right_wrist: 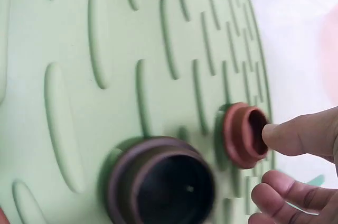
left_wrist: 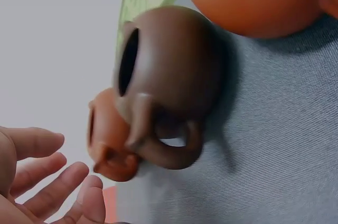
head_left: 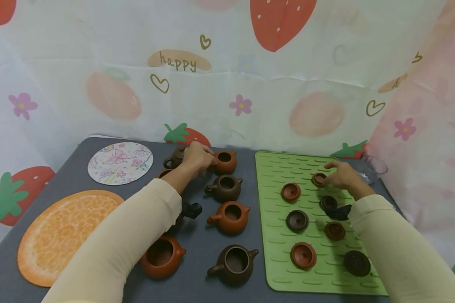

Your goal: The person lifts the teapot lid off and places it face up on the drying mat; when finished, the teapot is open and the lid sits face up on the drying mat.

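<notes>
My left hand (head_left: 199, 158) hovers at the back of the table, between a dark brown teapot (head_left: 177, 155) and an orange-red teapot (head_left: 220, 167). Its fingers are loosely bent around nothing in the left wrist view, apart from a brown lidless teapot (left_wrist: 177, 65) and the smaller-looking orange one behind. On the green mat (head_left: 273, 235), my right hand (head_left: 343, 176) is at a small reddish-brown teapot lid (head_left: 318, 179). In the right wrist view the thumb (right_wrist: 288, 137) reaches the rim of that lid, while the other fingers stay off it. A dark lid (right_wrist: 119, 187) lies nearer that camera.
More lidless teapots, among them an orange one (head_left: 239, 223) and a brown one (head_left: 236, 275), stand left of the mat. Several lids, such as a reddish one (head_left: 303, 263), lie on it. An orange-slice placemat (head_left: 41, 248) and a round floral mat (head_left: 136, 162) lie left. Clear plastic (head_left: 375, 166) sits back right.
</notes>
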`<state>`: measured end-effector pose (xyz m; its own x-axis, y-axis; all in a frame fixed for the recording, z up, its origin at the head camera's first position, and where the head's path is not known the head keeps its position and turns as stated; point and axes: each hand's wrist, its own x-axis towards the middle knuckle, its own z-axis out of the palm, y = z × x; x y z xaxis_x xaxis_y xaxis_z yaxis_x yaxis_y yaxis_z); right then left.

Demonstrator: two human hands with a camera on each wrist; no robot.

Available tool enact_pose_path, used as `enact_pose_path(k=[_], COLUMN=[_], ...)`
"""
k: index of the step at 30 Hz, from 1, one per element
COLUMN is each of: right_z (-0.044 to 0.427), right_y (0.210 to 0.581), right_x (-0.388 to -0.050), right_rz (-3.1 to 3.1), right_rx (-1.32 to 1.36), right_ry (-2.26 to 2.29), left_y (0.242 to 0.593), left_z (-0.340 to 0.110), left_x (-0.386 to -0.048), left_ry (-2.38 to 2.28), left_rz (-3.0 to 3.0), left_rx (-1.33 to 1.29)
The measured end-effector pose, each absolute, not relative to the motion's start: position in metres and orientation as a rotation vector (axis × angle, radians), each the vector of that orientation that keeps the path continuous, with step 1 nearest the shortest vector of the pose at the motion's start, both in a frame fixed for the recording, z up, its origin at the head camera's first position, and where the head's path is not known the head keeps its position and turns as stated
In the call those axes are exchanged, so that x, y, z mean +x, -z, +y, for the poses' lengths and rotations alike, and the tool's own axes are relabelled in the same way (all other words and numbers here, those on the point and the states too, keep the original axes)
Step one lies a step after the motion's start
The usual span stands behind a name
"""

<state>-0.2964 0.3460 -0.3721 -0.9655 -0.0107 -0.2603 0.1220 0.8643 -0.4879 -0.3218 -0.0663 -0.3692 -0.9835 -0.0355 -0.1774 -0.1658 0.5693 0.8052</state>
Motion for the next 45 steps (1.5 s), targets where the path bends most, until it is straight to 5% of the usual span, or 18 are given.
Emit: enact_pose_path(k=[19,45], right_z=[0.332,0.27], right_y=[0.329,0.276], right_x=[-0.296,-0.288], right_rz=[2.833,2.834], right_rx=[-0.084,-0.294], right_ry=[0.8,0.961], left_y=[0.318,0.345], left_z=[-0.106,-0.162], left_x=[-0.303,-0.3], left_ry=[-1.613,-1.635], left_rz=[2.678,2.668], left_rx=[-0.093,-0.366])
